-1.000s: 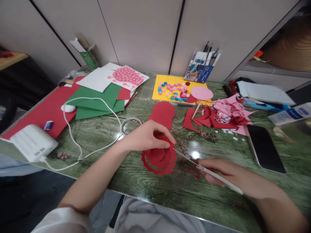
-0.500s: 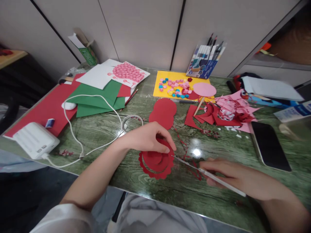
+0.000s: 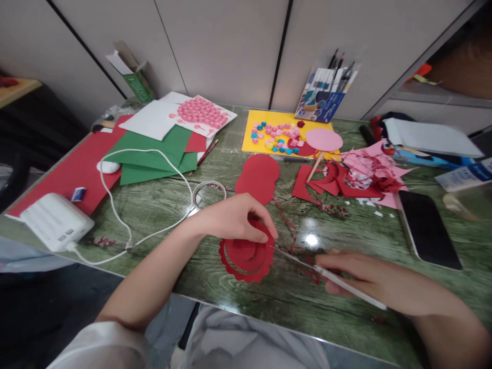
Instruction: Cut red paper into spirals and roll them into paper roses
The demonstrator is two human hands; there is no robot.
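My left hand (image 3: 240, 216) presses down on a round red paper (image 3: 249, 260) with a scalloped edge, its thumb and forefinger bent close together. A curved slit inside the paper's rim shows the table through it, and smaller red layers lie at its centre. In my right hand (image 3: 365, 274) is a craft knife (image 3: 351, 292) with a white handle. The knife's thin metal blade points left, and its tip meets the right edge of the scalloped paper beside my left fingertips. Thin red paper strips (image 3: 294, 230) lie under and behind the blade.
Overlapping red paper circles (image 3: 257, 179) lie beyond my left hand. A white cable (image 3: 148, 241) runs to a white charger (image 3: 56, 223). Red and pink scraps (image 3: 365, 174) and a phone (image 3: 430, 230) are at right. Yellow paper (image 3: 249, 141) carries small coloured balls.
Almost nothing differs. Both hands, the knife and the scalloped paper keep their places, with only a slight shift of the camera's view.
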